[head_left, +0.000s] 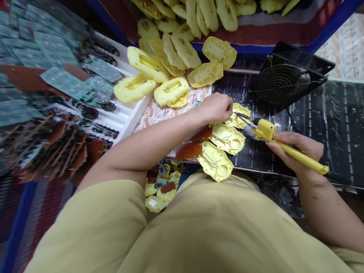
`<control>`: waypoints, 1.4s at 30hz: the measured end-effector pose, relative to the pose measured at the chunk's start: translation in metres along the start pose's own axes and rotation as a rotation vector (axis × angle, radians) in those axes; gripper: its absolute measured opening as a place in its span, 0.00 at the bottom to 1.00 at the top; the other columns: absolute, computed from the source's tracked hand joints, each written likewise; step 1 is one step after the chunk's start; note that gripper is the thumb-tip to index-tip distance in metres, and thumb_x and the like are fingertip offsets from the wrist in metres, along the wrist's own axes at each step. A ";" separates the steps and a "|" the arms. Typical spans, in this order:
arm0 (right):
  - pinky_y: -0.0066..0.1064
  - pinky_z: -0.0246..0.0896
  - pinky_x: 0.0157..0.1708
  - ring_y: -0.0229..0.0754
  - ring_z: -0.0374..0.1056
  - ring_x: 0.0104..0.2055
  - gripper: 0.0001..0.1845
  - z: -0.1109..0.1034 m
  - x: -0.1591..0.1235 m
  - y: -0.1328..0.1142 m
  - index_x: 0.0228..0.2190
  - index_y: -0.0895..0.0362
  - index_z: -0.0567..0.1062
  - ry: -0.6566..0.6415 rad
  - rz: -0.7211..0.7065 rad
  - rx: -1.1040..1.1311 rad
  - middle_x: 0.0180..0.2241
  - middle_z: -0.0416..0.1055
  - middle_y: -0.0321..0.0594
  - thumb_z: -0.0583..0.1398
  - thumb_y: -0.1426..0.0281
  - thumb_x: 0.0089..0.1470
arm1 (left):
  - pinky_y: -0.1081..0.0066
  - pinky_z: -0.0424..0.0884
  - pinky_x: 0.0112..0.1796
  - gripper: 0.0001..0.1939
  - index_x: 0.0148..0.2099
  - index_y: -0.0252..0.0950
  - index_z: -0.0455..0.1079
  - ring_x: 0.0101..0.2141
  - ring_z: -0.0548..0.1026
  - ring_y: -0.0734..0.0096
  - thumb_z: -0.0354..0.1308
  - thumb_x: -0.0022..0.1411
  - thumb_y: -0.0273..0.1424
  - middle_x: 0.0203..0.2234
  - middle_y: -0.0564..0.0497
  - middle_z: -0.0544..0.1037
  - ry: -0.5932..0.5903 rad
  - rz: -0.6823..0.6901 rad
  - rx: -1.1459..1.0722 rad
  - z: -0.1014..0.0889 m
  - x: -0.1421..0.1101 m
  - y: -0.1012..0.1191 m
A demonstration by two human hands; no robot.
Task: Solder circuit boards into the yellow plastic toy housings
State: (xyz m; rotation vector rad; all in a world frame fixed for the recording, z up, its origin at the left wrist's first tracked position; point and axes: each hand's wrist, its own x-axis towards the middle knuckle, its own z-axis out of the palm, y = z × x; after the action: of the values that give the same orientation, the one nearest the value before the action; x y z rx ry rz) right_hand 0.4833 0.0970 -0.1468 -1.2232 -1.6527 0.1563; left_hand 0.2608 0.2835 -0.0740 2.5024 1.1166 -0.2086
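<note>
My right hand (298, 149) is closed around the handle of a yellow soldering iron (287, 146), whose metal tip points left onto a small yellow plastic shell (240, 113). My left hand (217, 107) is closed in a pinch at that same shell, its fingers pressing something thin that I cannot make out. Two more yellow shells (227, 138) (216, 162) with wires and brown circuit boards (199, 133) lie just below, at the near table edge.
A black fan (280, 83) stands behind the work spot on a dark mat (335, 121). Piles of yellow shells (170, 57) fill the far left and a bin behind. Green and brown circuit boards (57, 79) are stacked at left. More shells lie by my lap (160, 191).
</note>
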 end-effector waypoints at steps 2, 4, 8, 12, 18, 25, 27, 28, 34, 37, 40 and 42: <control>0.33 0.86 0.34 0.45 0.84 0.32 0.09 -0.003 0.002 -0.001 0.34 0.48 0.86 0.060 0.012 -0.015 0.35 0.87 0.35 0.79 0.63 0.55 | 0.57 0.76 0.59 0.19 0.53 0.35 0.85 0.54 0.84 0.49 0.58 0.65 0.25 0.48 0.43 0.88 0.000 -0.001 0.005 0.000 0.000 0.000; 0.33 0.84 0.29 0.45 0.82 0.28 0.11 -0.005 0.001 -0.001 0.33 0.50 0.86 0.228 0.003 -0.056 0.32 0.86 0.36 0.79 0.60 0.55 | 0.57 0.77 0.59 0.18 0.52 0.35 0.86 0.54 0.84 0.50 0.58 0.65 0.25 0.47 0.44 0.88 0.011 0.007 -0.001 0.001 0.000 -0.001; 0.32 0.83 0.29 0.45 0.81 0.26 0.10 -0.008 -0.012 0.002 0.34 0.51 0.87 0.372 -0.001 -0.142 0.32 0.86 0.38 0.78 0.60 0.54 | 0.59 0.77 0.58 0.17 0.50 0.37 0.86 0.53 0.84 0.52 0.59 0.63 0.26 0.46 0.45 0.88 0.039 0.025 -0.026 0.003 0.001 -0.006; 0.31 0.80 0.26 0.48 0.83 0.30 0.24 -0.006 -0.026 0.004 0.47 0.51 0.89 0.330 0.147 -0.157 0.35 0.87 0.40 0.80 0.57 0.50 | 0.59 0.77 0.58 0.16 0.49 0.37 0.85 0.53 0.83 0.52 0.59 0.64 0.26 0.46 0.45 0.88 0.034 0.022 -0.036 0.008 0.003 -0.005; 0.32 0.79 0.25 0.47 0.82 0.28 0.27 0.003 -0.031 0.006 0.56 0.49 0.87 0.470 0.088 -0.174 0.34 0.86 0.39 0.77 0.56 0.57 | 0.50 0.68 0.69 0.20 0.60 0.37 0.82 0.67 0.75 0.43 0.60 0.69 0.31 0.62 0.39 0.81 0.084 0.089 -0.012 -0.006 -0.007 -0.017; 0.35 0.71 0.21 0.45 0.78 0.25 0.21 0.007 -0.037 0.025 0.48 0.42 0.90 0.684 0.006 -0.171 0.34 0.85 0.39 0.77 0.52 0.54 | 0.39 0.49 0.77 0.66 0.85 0.45 0.50 0.82 0.46 0.25 0.77 0.54 0.57 0.85 0.36 0.47 -0.180 0.210 0.050 -0.028 -0.081 -0.078; 0.37 0.70 0.21 0.46 0.76 0.24 0.21 0.010 -0.036 0.032 0.47 0.42 0.90 0.735 -0.017 -0.168 0.33 0.85 0.39 0.77 0.51 0.53 | 0.34 0.45 0.77 0.72 0.86 0.43 0.46 0.82 0.41 0.22 0.78 0.51 0.59 0.86 0.32 0.39 -0.236 0.197 0.091 -0.013 -0.093 -0.085; 0.38 0.69 0.20 0.46 0.75 0.23 0.21 0.012 -0.036 0.035 0.46 0.42 0.90 0.756 -0.032 -0.164 0.32 0.84 0.39 0.77 0.49 0.53 | 0.32 0.42 0.77 0.73 0.87 0.43 0.44 0.82 0.38 0.21 0.78 0.51 0.59 0.86 0.31 0.37 -0.239 0.191 0.112 -0.006 -0.093 -0.087; 0.43 0.63 0.18 0.46 0.68 0.20 0.19 0.012 -0.033 0.046 0.41 0.41 0.90 0.815 -0.089 -0.183 0.29 0.82 0.40 0.77 0.46 0.50 | 0.35 0.40 0.78 0.73 0.87 0.45 0.44 0.83 0.38 0.27 0.75 0.52 0.63 0.86 0.34 0.38 -0.210 0.169 0.087 0.008 -0.059 -0.089; 0.48 0.66 0.20 0.46 0.64 0.19 0.19 0.010 -0.032 0.044 0.38 0.40 0.90 0.894 -0.068 -0.228 0.25 0.78 0.40 0.76 0.43 0.50 | 0.41 0.48 0.78 0.65 0.85 0.47 0.52 0.81 0.52 0.31 0.74 0.53 0.61 0.84 0.37 0.54 -0.193 0.178 0.038 0.004 -0.065 -0.091; 0.49 0.66 0.21 0.47 0.64 0.19 0.21 0.013 -0.033 0.038 0.38 0.40 0.91 0.895 -0.045 -0.246 0.24 0.77 0.41 0.75 0.40 0.50 | 0.44 0.51 0.77 0.60 0.84 0.48 0.56 0.79 0.59 0.33 0.73 0.56 0.58 0.82 0.37 0.59 -0.186 0.196 0.013 0.005 -0.091 -0.090; 0.49 0.64 0.21 0.48 0.66 0.20 0.22 0.015 -0.033 0.035 0.38 0.39 0.91 0.863 -0.026 -0.252 0.24 0.77 0.41 0.74 0.40 0.50 | 0.43 0.52 0.77 0.62 0.84 0.46 0.55 0.80 0.56 0.31 0.74 0.56 0.59 0.83 0.35 0.54 -0.205 0.215 0.020 0.010 -0.111 -0.086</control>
State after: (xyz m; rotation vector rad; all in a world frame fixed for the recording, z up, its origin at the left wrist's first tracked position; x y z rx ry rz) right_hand 0.4924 0.0951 -0.1966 -1.2064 -0.9381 -0.5458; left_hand 0.1229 0.2561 -0.0760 2.5278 0.7636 -0.4062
